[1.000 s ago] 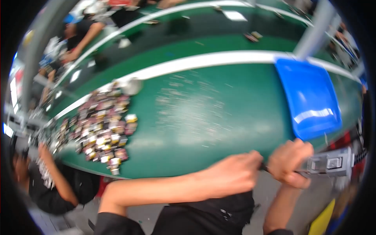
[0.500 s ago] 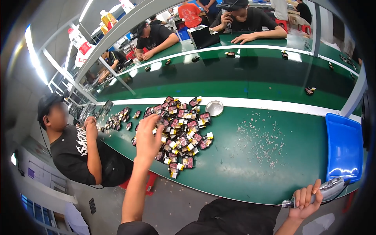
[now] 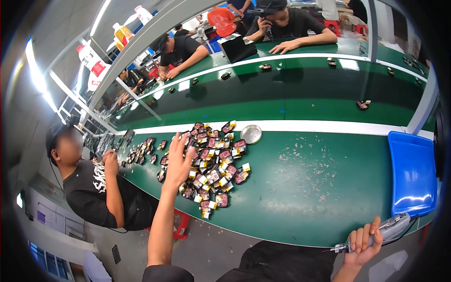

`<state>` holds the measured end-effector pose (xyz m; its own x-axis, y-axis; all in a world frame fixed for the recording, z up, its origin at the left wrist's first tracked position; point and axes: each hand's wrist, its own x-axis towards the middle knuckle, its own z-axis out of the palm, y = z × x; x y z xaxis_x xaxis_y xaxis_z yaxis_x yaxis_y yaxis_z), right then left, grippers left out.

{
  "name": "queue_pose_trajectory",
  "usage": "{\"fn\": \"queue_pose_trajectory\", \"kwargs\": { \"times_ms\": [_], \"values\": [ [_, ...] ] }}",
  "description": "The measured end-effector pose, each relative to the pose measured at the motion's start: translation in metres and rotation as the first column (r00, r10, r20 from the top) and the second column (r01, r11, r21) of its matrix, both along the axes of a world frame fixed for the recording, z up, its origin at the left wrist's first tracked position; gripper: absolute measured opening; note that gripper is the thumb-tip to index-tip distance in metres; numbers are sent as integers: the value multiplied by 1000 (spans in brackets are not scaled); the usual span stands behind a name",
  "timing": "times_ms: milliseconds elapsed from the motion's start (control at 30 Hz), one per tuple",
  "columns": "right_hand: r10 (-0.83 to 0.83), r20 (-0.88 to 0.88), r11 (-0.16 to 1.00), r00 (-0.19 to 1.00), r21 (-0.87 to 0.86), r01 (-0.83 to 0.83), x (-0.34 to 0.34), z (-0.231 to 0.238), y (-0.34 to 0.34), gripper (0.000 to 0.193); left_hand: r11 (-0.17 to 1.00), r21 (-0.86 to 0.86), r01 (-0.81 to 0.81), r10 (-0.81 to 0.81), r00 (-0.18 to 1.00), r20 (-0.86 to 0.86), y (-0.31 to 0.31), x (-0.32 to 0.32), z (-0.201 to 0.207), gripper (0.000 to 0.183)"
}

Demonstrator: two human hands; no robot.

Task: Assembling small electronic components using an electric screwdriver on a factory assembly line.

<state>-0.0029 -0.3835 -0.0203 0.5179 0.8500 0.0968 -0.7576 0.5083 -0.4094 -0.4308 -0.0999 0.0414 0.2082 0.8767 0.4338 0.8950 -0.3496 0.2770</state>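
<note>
Your left hand (image 3: 177, 162), fingers wide, is at the heap of small parts (image 3: 223, 174) between the far and near edges of the surface (image 3: 270, 202). Your right hand (image 3: 364, 242) grips a grey power tool (image 3: 393, 227) by the near right corner.

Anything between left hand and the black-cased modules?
Nothing visible. In view, the left hand overlaps the left side of the pile of black-cased modules; contact unclear. The round metal dish, farther right, isn't in the way.
</note>
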Motion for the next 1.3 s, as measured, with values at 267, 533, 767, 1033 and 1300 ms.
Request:
{"fn": "queue_pose_trajectory", "kwargs": {
  "times_ms": [267, 533, 767, 1033, 1300],
  "values": [
    [-5, 5, 999, 1000, 37, 4, -3, 0, 0, 14, 999, 18, 38, -37, 999, -40, 32, -31, -12, 37],
    [16, 0, 1000, 1000, 27, -16, 0, 1, 0, 13, 990, -17, -142, 139, 982, -126, 35, -78, -22, 42],
    [30, -12, 998, 999, 52, -29, -1, 2, -1, 13, 935, -109, -337, 308, 926, -219, 40, -118, -27, 49],
    [-8, -125, 1000, 992, 16, 10, 0, 6, -4, 13, 891, -14, -453, 436, 865, -248, 36, -126, -40, 48],
    [-2, -149, 1000, 989, 30, 7, 1, 6, -4, 13, 924, -277, -265, 383, 658, 649, 36, -166, -53, 53]
  ]
}}
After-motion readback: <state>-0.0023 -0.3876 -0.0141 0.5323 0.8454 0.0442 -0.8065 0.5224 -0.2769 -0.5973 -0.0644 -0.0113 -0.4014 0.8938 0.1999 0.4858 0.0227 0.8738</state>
